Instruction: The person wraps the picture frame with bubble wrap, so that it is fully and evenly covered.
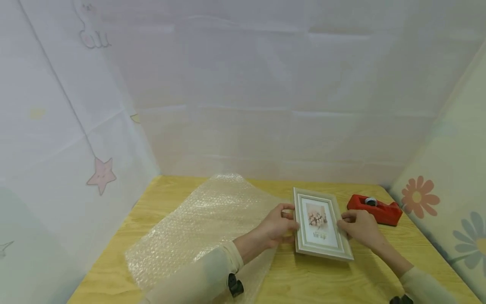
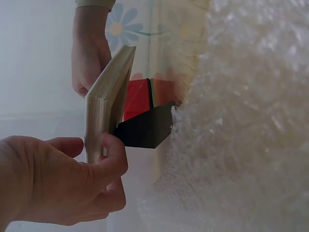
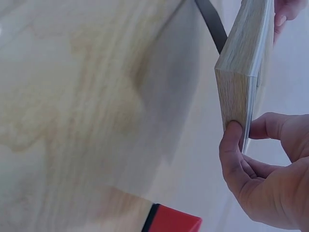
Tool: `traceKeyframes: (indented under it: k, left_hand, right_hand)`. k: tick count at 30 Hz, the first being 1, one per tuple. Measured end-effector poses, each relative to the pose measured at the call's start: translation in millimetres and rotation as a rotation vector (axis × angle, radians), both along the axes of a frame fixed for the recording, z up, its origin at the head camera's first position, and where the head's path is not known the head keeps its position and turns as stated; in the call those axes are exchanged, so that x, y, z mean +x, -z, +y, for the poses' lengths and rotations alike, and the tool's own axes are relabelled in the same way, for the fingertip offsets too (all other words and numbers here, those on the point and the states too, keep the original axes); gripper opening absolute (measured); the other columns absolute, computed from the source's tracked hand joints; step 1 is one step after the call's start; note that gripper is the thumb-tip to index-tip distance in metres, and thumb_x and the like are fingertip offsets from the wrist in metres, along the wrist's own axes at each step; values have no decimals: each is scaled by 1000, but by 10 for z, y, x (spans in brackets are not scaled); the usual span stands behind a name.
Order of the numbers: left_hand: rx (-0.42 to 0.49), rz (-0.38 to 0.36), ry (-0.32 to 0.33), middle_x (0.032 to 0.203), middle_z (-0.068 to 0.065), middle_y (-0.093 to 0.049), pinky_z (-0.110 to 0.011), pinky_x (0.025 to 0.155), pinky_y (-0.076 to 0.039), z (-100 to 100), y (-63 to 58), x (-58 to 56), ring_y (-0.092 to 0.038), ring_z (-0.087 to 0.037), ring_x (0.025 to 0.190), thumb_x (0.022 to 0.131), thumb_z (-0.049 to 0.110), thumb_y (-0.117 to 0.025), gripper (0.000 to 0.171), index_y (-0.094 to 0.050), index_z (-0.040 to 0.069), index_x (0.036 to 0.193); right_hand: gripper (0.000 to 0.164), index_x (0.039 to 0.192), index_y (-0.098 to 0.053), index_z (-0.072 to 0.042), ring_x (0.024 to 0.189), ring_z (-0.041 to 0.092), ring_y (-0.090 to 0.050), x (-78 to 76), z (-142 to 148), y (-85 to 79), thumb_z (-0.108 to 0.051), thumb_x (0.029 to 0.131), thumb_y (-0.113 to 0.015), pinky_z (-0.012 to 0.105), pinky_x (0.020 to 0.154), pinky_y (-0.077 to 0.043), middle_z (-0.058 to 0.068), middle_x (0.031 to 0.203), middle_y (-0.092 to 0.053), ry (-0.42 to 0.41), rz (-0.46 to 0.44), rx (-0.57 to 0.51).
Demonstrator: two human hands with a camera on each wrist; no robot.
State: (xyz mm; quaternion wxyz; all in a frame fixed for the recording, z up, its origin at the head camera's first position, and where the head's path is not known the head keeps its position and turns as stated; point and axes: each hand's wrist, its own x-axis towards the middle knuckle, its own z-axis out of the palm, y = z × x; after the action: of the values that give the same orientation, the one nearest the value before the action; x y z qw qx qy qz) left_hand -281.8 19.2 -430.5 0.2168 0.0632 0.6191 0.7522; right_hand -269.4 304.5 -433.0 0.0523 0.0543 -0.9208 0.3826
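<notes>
A picture frame point(image 1: 318, 221) with a pale border and a flower picture is held face up between both hands, above the right part of the table. My left hand point(image 1: 279, 226) grips its left edge, thumb on the front and fingers curled behind, as the left wrist view shows. On the opposite edge my right hand point(image 1: 362, 230) pinches the frame between thumb and fingers. A dark stand leg point(image 2: 147, 128) juts out from the frame's back. Beneath and left of my left forearm lies a sheet of bubble wrap point(image 1: 197, 219).
A red tape dispenser point(image 1: 387, 213) with a roll of tape stands at the right, just beyond my right hand. The yellow wood-grain table point(image 1: 125, 253) meets pale cloth walls at the back and both sides. Dark wrist cameras point(image 1: 235, 285) sit on the sleeves.
</notes>
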Motion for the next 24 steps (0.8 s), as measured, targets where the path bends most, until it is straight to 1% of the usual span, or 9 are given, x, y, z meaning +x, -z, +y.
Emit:
traceKeyframes:
  k: [3, 7, 10, 12, 16, 20, 24]
  left_hand:
    - [-7, 39, -5, 120, -14, -48, -44, 75, -54, -8, -48, 3, -58, -21, 91, 86, -7, -71, 57, -51, 12, 137]
    - [-16, 55, -11, 119, -13, -49, -49, 79, -55, -43, -90, 22, -59, -22, 91, 86, -7, -71, 58, -52, 12, 138]
    - [-7, 78, -8, 121, -14, -50, -50, 81, -55, -84, -139, 17, -61, -23, 91, 86, -7, -72, 60, -52, 12, 139]
    - [-8, 108, 3, 123, -14, -49, -48, 80, -56, -112, -178, -3, -62, -23, 90, 86, -6, -73, 61, -51, 12, 140]
    - [-7, 180, 31, 125, -14, -48, -46, 81, -57, -165, -268, -33, -62, -24, 94, 87, -3, -74, 62, -50, 11, 143]
    - [-14, 256, 51, 126, -13, -49, -45, 83, -57, -201, -339, -23, -58, -25, 101, 89, -3, -73, 63, -48, 10, 145]
    - [-62, 331, 24, 127, -10, -51, -42, 82, -57, -226, -392, 17, -58, -25, 102, 91, -2, -72, 62, -48, 12, 146]
  right_hand:
    - [36, 117, -66, 14, 68, 19, -69, 8, -10, -63, -11, 92, -72, 32, 58, -57, 13, 93, -72, 5, 13, 8]
    - [37, 120, -65, 14, 70, 19, -69, 29, -39, -125, -12, 94, -72, 32, 59, -58, 12, 94, -72, -3, 9, 6]
    - [36, 119, -66, 12, 70, 18, -69, 33, -69, -189, -14, 94, -72, 32, 60, -57, 11, 94, -73, -2, 33, 17]
    - [35, 118, -67, 10, 69, 19, -69, 30, -88, -244, -15, 95, -72, 32, 61, -57, 11, 94, -73, 2, 51, 16]
    - [36, 118, -67, 10, 66, 21, -69, 23, -126, -341, -17, 96, -72, 33, 59, -57, 13, 93, -73, 7, 67, -24]
    - [39, 121, -65, 12, 67, 22, -68, 38, -163, -400, -17, 96, -72, 33, 56, -57, 13, 92, -70, 25, 93, -48]
    - [41, 123, -63, 13, 71, 22, -68, 42, -206, -438, -16, 96, -71, 32, 57, -58, 15, 95, -68, 42, 122, -67]
